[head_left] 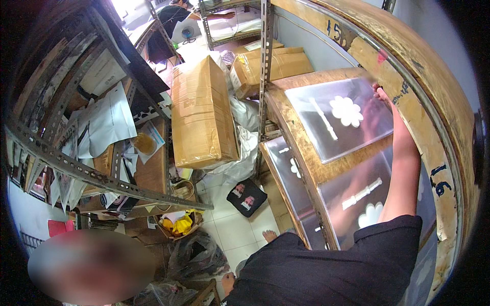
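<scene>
My right arm reaches up along the right side, its short black sleeve at the bottom. My right hand [381, 93] is closed, its fingers curled at the far right edge of a clear plastic sheet [306, 135]. That sheet lies flat on a worn wooden board and bears a white flower shape [347, 111] and a white bar shape [323, 119]. Nearer to me, a second clear sheet [334, 204] carries a similar white bar and a flower partly hidden by my sleeve. My left hand is out of view.
A metal-framed shelf [153, 186] holding papers stands left. Big cardboard boxes [201, 117] fill the middle, near a metal post [264, 66]. On the tiled floor lies a black printed cloth item [247, 198], near my bare feet. Another person [171, 20] is far off. A blurred patch hides the lower left.
</scene>
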`<state>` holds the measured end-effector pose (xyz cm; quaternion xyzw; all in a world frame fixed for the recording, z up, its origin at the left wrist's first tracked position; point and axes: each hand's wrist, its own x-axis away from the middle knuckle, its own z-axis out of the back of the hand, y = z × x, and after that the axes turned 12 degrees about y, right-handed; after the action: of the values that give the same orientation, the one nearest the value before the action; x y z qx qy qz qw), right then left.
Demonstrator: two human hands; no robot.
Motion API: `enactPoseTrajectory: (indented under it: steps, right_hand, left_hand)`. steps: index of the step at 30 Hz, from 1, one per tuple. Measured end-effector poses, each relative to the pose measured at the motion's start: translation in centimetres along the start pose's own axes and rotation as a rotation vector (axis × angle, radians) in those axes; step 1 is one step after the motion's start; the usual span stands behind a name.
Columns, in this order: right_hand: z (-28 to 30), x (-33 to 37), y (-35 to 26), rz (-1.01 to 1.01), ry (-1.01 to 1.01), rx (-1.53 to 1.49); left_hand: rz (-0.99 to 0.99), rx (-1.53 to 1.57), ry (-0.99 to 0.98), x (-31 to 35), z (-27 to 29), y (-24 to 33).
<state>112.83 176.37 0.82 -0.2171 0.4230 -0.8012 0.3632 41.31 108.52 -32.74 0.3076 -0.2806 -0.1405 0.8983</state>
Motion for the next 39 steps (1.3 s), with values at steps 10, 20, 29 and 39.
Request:
enactPoseTrajectory:
  steps: [10, 20, 29, 39]
  right_hand:
    - [-6.6, -4.6, -10.1, 0.672, 0.257, 0.522]
    - [-20.4, 14.2, -28.3, 0.864, -0.691, -0.042]
    - [-30.3, 56.7, -31.0, 1.121, -1.389, 0.142]
    - [-40.3, 81.0, 13.0, -0.028, -1.944, 0.519]
  left_hand:
    - [0.100, 0.011, -0.005, 2.7, 3.0, 7.6]
    - [-0.012, 0.008, 0.172, 3.1, 2.0, 4.5]
    - [-0.018, 0.295, 0.514, 9.8, 7.8, 5.4]
    - [0.178, 0.259, 1.184, 23.5, 24.9, -1.6]
